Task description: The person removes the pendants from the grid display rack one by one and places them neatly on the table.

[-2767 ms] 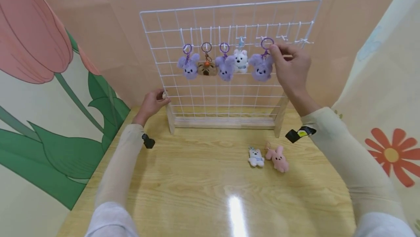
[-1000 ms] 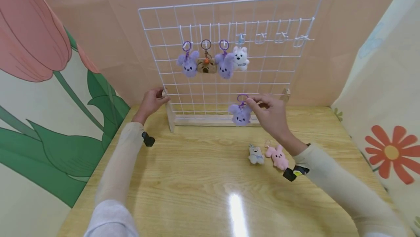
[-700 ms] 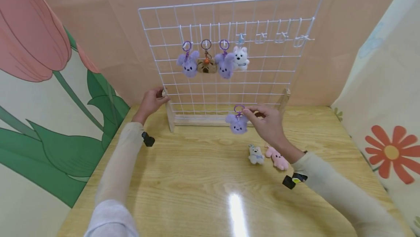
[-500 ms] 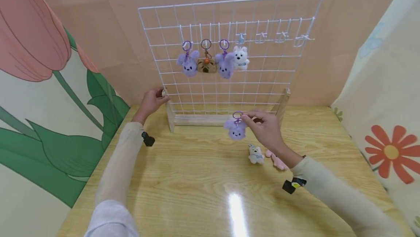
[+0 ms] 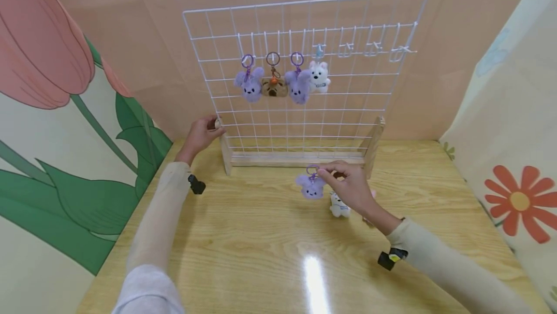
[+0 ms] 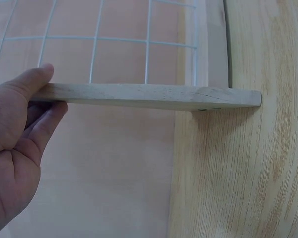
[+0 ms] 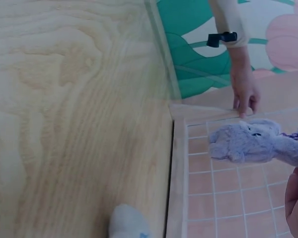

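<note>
My right hand (image 5: 348, 183) pinches the purple ring of a plush keychain (image 5: 311, 187), a lilac big-eared animal that dangles over the table in front of the rack. In the right wrist view the same lilac plush keychain (image 7: 248, 141) shows near the fingers. My left hand (image 5: 202, 135) grips the top of the wooden side post at the left of the white wire grid rack (image 5: 300, 118); the left wrist view shows thumb and fingers on either side of that post (image 6: 154, 95). Under my right hand lie a white bear keychain (image 5: 340, 206) and a pink plush, mostly hidden by the wrist.
From hooks on the grid hang a lilac keychain (image 5: 250, 85), a brown one (image 5: 274, 87), another lilac one (image 5: 298, 86) and a white bear (image 5: 319, 77). Bare hooks (image 5: 373, 49) sit at the right. Printed cloths surround the wooden table (image 5: 243, 246).
The lilac keychain has come off a hook at the grid's right, and my right hand has carried it down and leftward to just above the table. My left hand has stayed on the post.
</note>
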The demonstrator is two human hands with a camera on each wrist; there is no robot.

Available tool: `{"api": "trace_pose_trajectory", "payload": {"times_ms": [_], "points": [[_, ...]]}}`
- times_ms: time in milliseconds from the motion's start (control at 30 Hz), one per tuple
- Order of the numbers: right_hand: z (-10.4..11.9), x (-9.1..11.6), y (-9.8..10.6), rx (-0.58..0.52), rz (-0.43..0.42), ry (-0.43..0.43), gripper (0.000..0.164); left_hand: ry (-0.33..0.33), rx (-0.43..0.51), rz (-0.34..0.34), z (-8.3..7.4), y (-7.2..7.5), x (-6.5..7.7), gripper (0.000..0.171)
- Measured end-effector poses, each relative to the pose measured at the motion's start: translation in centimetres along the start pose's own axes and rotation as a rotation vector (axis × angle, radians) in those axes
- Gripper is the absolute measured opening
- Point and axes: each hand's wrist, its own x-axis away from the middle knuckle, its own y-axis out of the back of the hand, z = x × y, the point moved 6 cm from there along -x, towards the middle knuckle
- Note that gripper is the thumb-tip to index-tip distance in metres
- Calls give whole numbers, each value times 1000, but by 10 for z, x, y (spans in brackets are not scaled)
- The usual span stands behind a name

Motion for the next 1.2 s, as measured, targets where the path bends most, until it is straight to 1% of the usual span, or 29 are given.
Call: {"api": "trace_pose_trajectory", "payload": {"times_ms": [100,167,433,700,933,1100,1200], "points": [[-15,5,-4,7,23,1,9,6,1,3,1,0,0,46],[-16,8,-5,19,36,-2,9,9,3,4,1,-1,0,46],[-23,25,-9,0,85,-38,7,9,11,1,0,-1,1,44],[-34,39,-14,6,163,-66,8,13,15,-3,-1,-1,2,44],[-42,50,-14,12,206,-89,8,13,-3,-13,0,0,1,43],[-49,55,-16,18,239,-102,8,12,-14,-14,0,0,0,44],[-53,53,-16,22,241,-98,8,12,-12,-13,0,0,1,44]]}}
